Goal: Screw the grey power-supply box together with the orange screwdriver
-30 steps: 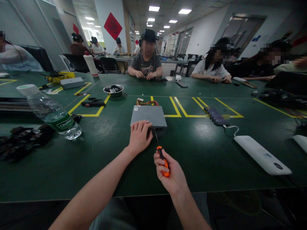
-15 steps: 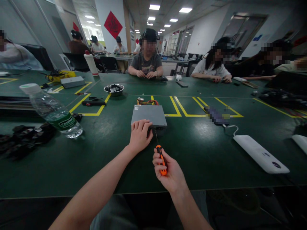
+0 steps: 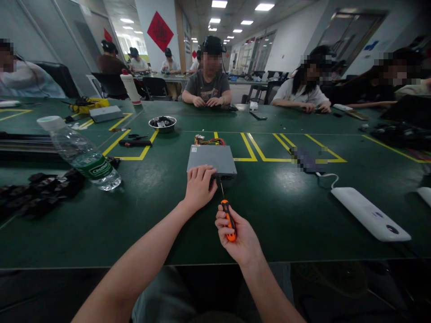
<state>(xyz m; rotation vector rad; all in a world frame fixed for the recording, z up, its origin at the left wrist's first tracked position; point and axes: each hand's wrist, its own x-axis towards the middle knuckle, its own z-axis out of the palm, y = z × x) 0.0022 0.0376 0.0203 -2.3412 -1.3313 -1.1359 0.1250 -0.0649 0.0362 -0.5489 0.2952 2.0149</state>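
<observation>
A grey metal computer power supply (image 3: 213, 158) lies on the green table, with a bundle of coloured wires (image 3: 210, 141) coming out at its far side. My left hand (image 3: 200, 184) grips its near left corner, fingers over the top and thumb at the near face. In my right hand (image 3: 237, 233) is a screwdriver with an orange and black handle (image 3: 228, 220), fingers wrapped round it. Its thin shaft points up to the near face of the power supply, just right of my left thumb. The exact spot where the tip meets the casing is too dark to make out.
A tilted plastic water bottle (image 3: 96, 166) and a black heap of parts (image 3: 40, 190) are on the left. Farther back is a metal bowl (image 3: 162, 128) holding small parts. To the right lies a white power bank (image 3: 368, 213) with a cable. Across the table a person (image 3: 208, 85) sits working.
The whole view has shifted slightly. My hands, the screwdriver and the power supply keep nearly the same places relative to each other.
</observation>
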